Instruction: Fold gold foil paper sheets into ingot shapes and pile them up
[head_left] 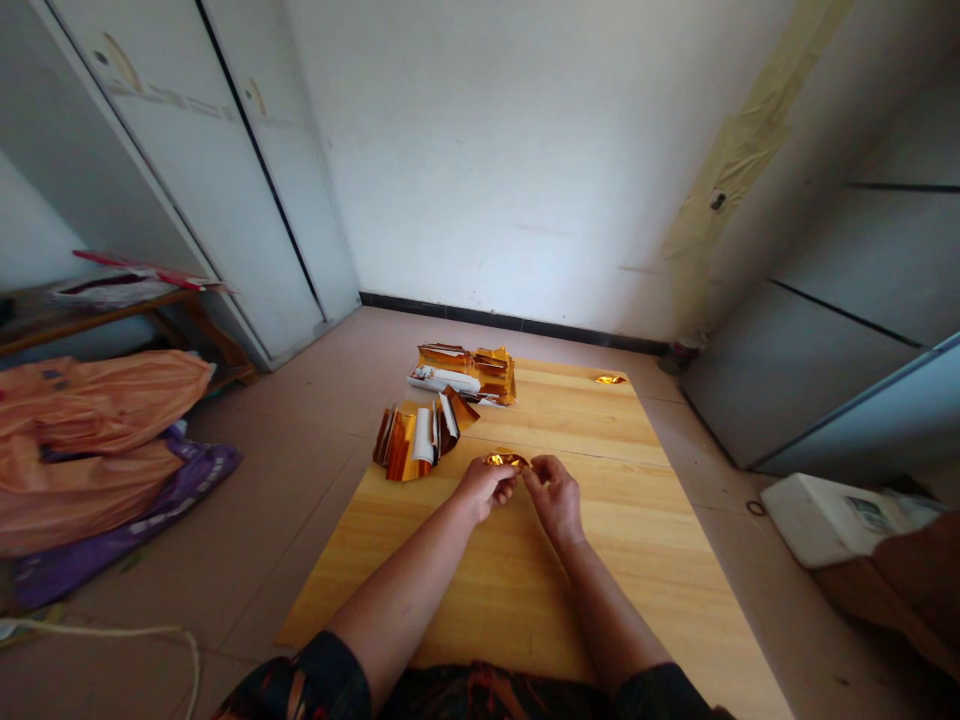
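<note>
A small piece of gold foil paper (505,460) is held over the wooden board (615,530) between both my hands. My left hand (486,487) pinches its left end with curled fingers. My right hand (553,492) pinches its right end, fingers closed. Just beyond my left hand lies a fanned pile of gold and white foil sheets (420,436). Farther back sits a second stack of gold foil sheets (469,373). One small folded gold piece (610,380) rests alone at the board's far right corner.
Orange and purple bags (97,440) lie on the floor at the left beside a low wooden bench (112,315). A white box (825,520) sits on the floor at the right. White cabinet doors and a wall stand behind the board.
</note>
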